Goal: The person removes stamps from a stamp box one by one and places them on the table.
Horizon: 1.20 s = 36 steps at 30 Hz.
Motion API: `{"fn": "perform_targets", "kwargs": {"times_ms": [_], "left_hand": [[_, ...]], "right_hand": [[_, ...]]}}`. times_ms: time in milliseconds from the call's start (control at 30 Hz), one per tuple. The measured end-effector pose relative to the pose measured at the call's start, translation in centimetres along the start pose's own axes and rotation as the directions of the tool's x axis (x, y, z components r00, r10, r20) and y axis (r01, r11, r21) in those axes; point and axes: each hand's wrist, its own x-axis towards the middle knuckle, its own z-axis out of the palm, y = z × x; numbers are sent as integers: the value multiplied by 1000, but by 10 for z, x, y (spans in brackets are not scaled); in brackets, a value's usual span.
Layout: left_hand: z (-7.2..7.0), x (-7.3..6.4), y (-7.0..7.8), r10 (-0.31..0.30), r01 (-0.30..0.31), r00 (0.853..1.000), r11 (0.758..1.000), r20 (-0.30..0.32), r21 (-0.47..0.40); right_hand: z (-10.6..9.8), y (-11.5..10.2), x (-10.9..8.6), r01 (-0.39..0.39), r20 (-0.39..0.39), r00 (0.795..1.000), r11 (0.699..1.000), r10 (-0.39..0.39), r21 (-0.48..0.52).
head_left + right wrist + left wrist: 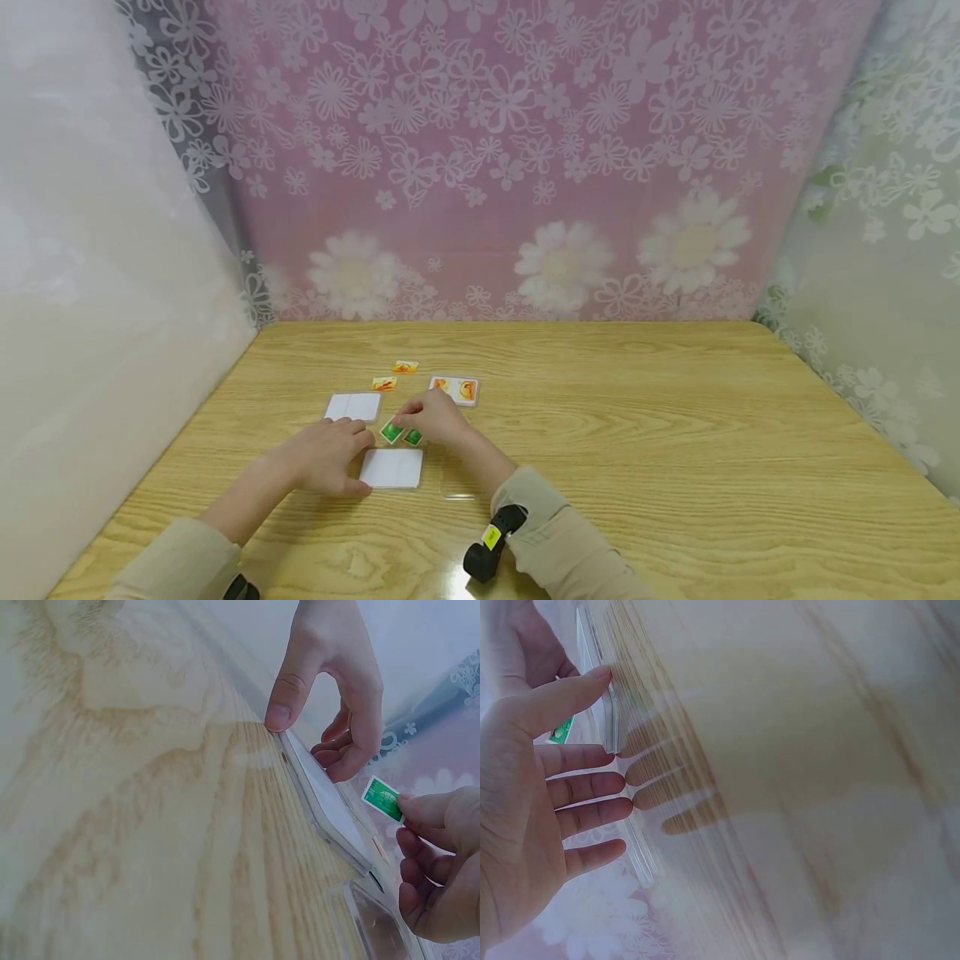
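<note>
My right hand (438, 417) pinches a green stamp (382, 798) with perforated white edges between thumb and fingertips. A second green stamp (412, 437) lies on the table just under that hand. With thumb and fingers at opposite corners of its left end, my left hand (330, 457) holds a flat clear case (392, 468) with a white insert. In the left wrist view, the outer fingers (592, 817) are straight and spread past the case. Another white-insert case (352, 407) lies beyond the left hand. Behind the right hand is a case with orange stamps (467, 392) inside.
Two loose orange stamps, one nearer (384, 383) and one farther (406, 367), lie toward the back. A clear plastic cover (459, 497) lies partly beneath the right forearm. Patterned curtains (525, 167) border the wooden table (675, 433) at the back and sides.
</note>
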Motion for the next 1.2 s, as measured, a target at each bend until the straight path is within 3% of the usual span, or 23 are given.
{"fn": "perform_targets", "kwargs": {"times_ms": [233,733,900,1200], "left_hand": [[-1,-1,1,-3,3,1000,1000,7,-11],[0,1,-1,7,-7,1000,1000,-19,-15],[0,1,-1,10,-10,1000,1000,-22,-17],[1,0,0,-1,0,1000,1000,-12,-28]], "right_hand": [[7,3,5,-32,-37,999,999,33,26],[19,2,10,-23,-89,996,996,16,-86],[23,2,11,-42,-108,994,983,23,-178],[29,0,7,-8,-148,988,950,-40,-313]]}}
